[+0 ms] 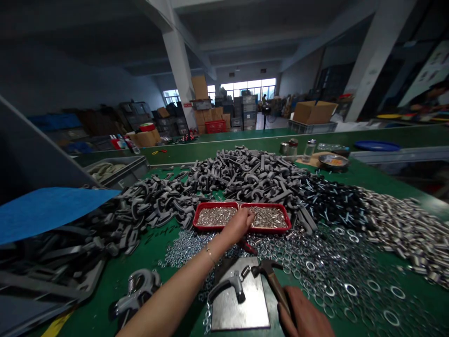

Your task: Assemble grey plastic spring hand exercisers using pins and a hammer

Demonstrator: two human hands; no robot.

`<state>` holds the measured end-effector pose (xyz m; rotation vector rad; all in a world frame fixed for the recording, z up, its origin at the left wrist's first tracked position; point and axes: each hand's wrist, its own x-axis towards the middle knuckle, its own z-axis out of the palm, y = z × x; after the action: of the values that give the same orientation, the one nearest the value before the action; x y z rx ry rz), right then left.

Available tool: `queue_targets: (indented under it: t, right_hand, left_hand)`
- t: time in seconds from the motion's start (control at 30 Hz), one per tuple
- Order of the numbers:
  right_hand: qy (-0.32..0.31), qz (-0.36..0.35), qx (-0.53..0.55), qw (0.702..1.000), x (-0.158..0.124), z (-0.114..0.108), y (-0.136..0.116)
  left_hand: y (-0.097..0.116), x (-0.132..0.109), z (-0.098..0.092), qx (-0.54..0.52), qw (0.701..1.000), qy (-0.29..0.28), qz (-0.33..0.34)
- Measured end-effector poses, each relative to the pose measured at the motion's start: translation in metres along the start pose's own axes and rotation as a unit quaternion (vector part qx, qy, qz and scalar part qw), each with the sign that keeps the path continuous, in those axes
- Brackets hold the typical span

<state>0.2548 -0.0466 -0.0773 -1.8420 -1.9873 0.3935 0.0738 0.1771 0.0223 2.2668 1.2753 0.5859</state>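
Observation:
My left hand (241, 221) reaches forward over two red trays, its bent fingers down at the small metal pins (268, 217) in the right tray (288, 224). What the fingertips pinch, if anything, is hidden. My right hand (304, 312) is closed around the handle of a hammer (275, 281), whose head lies at the right edge of a metal plate (242, 309). On that plate rests a grey curved clamp-like part (229, 285), and beside it a short metal cylinder (245, 271). Left of my forearm lies another grey assembly (136, 292) with a spring.
Grey curved parts (242, 173) are heaped behind the trays. Loose metal rings (329, 267) spread to the right, beside black-handled screws (326, 201) and metal sleeves (410, 229). A blue sheet (52, 210) juts in at left. Jars (293, 149) stand behind the heap.

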Motion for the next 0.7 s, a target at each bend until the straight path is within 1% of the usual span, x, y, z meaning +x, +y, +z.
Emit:
queue_targets:
  t: [0.1, 0.17, 0.2, 0.27, 0.3, 0.33, 0.37, 0.43, 0.47, 0.5, 0.53, 0.6, 0.63, 0.67, 0.7]
  right_hand:
    - [0.010, 0.012, 0.010, 1.000, -0.003, -0.002, -0.004]
    - [0.003, 0.022, 0.013, 1.000, -0.003, -0.002, -0.005]
    - [-0.008, 0.029, 0.013, 0.999, -0.003, -0.002, -0.006]
    - [-0.041, 0.046, 0.014, 0.998, 0.000, -0.005, -0.005]
    - [-0.060, 0.057, 0.020, 0.996, 0.003, -0.007, -0.005]
    - [-0.080, 0.071, 0.030, 0.994, 0.005, -0.008, -0.004]
    - [-0.096, 0.089, 0.045, 0.990, 0.007, -0.010, -0.003]
    - [-0.119, 0.124, 0.110, 0.979, 0.011, -0.013, -0.001]
    - [-0.127, 0.139, 0.163, 0.968, 0.012, -0.014, 0.000]
    - [-0.141, 0.161, 0.227, 0.950, 0.012, -0.014, 0.000]
    - [-0.163, 0.188, 0.299, 0.921, 0.011, -0.014, 0.000]
    - [-0.213, 0.247, 0.427, 0.843, 0.009, -0.013, -0.003]
    - [-0.228, 0.273, 0.469, 0.808, 0.008, -0.012, -0.004]
    - [-0.236, 0.290, 0.494, 0.785, 0.007, -0.011, -0.006]
    - [-0.235, 0.297, 0.506, 0.775, 0.006, -0.011, -0.007]
  left_hand:
    - [-0.012, -0.051, -0.010, -0.085, 0.996, -0.007, -0.020]
    - [-0.020, -0.089, -0.010, -0.160, 0.986, -0.013, -0.054]
    - [-0.023, -0.105, -0.008, -0.212, 0.974, -0.018, -0.077]
    - [-0.028, -0.131, -0.001, -0.325, 0.937, -0.027, -0.125]
    - [-0.030, -0.140, 0.002, -0.365, 0.920, -0.022, -0.143]
    - [-0.032, -0.146, 0.004, -0.382, 0.911, -0.007, -0.155]
    - [-0.033, -0.151, 0.005, -0.376, 0.913, 0.014, -0.158]
    - [-0.033, -0.156, 0.003, -0.312, 0.938, 0.057, -0.139]
    - [-0.033, -0.157, 0.001, -0.274, 0.952, 0.065, -0.122]
    - [-0.032, -0.158, 0.000, -0.243, 0.962, 0.062, -0.109]
    - [-0.031, -0.159, -0.002, -0.222, 0.968, 0.053, -0.102]
    - [-0.028, -0.158, -0.001, -0.196, 0.975, 0.032, -0.105]
    - [-0.027, -0.156, 0.000, -0.176, 0.978, 0.023, -0.107]
    - [-0.027, -0.154, 0.003, -0.142, 0.984, 0.016, -0.104]
    - [-0.027, -0.151, 0.006, -0.097, 0.991, 0.009, -0.097]
